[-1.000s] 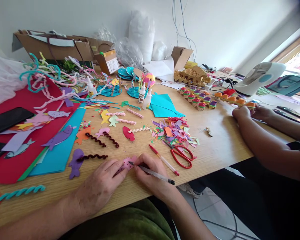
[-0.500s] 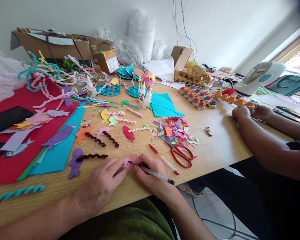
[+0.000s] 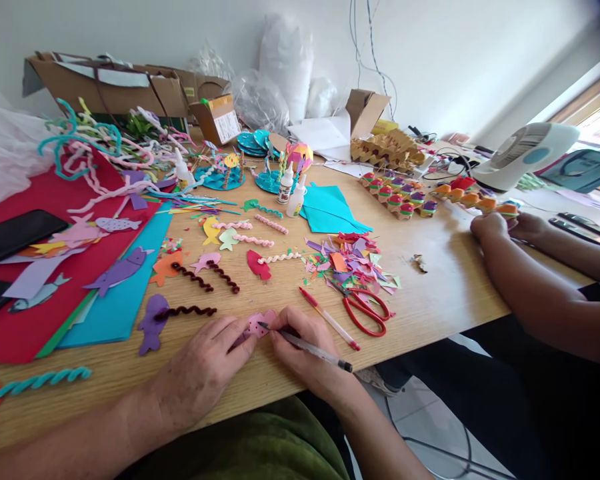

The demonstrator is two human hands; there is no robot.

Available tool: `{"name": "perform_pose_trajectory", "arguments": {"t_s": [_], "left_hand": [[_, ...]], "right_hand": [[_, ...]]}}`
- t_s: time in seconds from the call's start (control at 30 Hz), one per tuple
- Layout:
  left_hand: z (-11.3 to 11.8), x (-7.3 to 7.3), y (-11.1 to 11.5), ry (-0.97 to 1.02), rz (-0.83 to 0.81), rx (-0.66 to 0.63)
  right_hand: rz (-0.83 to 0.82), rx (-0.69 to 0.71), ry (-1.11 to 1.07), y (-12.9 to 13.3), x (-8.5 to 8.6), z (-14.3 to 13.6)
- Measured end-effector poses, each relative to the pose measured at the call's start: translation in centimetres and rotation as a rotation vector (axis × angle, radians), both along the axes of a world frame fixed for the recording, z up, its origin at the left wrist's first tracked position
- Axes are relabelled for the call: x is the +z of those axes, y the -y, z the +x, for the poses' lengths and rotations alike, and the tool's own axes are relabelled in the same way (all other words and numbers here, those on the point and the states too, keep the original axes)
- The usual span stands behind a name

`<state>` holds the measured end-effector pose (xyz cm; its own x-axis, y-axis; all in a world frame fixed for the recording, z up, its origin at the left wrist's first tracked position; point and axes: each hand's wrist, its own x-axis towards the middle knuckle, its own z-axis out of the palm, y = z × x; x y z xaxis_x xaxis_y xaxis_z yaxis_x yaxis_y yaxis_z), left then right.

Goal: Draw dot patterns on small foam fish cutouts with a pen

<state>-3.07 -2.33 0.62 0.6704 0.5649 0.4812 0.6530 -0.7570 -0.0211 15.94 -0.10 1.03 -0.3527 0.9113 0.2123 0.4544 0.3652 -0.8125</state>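
Note:
A pink paper cutout with dark dots (image 3: 258,325) lies at the table's front edge, partly covered by my fingers. My left hand (image 3: 207,363) pinches its left side. In my right hand (image 3: 305,353) is a black pen (image 3: 320,351), its tip touching the cutout. Just beyond my right hand lie a red pen (image 3: 330,319) and red-handled scissors (image 3: 365,313). Left of my left hand rests a purple paper fish (image 3: 153,325) with a dark brown coiled pipe cleaner (image 3: 190,311). More paper fish with coiled pipe cleaners, among them a red fish (image 3: 258,265), lie farther back.
A heap of paper scraps (image 3: 353,260) lies beyond the scissors. Glue bottles (image 3: 296,200) stand behind a row of fish. Coloured sheets (image 3: 95,307) and phones (image 3: 20,235) occupy the left. At right, another person's hands (image 3: 495,228) hold a painted egg-carton strip (image 3: 480,202).
The view has shifted very slightly. Both my hands, the pen and the pink cutout keep nearly the same positions.

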Motion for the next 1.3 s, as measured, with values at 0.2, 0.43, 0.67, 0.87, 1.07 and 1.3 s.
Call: {"name": "perform_pose_trajectory", "arguments": {"t_s": [0.2,0.43,0.67,0.87,1.07,1.3], "left_hand": [[0.00,0.10,-0.01,0.006,-0.002,0.008],[0.08,-0.07,0.05,0.023,-0.028,0.007],[0.08,0.05,0.03,0.006,-0.039,0.004],[0.03,-0.18,0.01,0.024,-0.038,-0.002],[-0.03,-0.15,0.13,0.014,-0.040,0.006],[0.09,-0.07,0.02,0.018,-0.024,-0.002]], "right_hand": [[-0.001,-0.013,0.014,0.00,0.07,0.00],[0.011,-0.018,0.011,-0.03,0.03,-0.02],[0.013,-0.007,0.008,-0.03,-0.11,0.05],[0.014,-0.009,-0.005,-0.04,-0.05,0.00],[-0.004,-0.001,0.006,-0.03,0.09,-0.05],[0.000,0.004,-0.003,-0.07,-0.08,0.05]]}}
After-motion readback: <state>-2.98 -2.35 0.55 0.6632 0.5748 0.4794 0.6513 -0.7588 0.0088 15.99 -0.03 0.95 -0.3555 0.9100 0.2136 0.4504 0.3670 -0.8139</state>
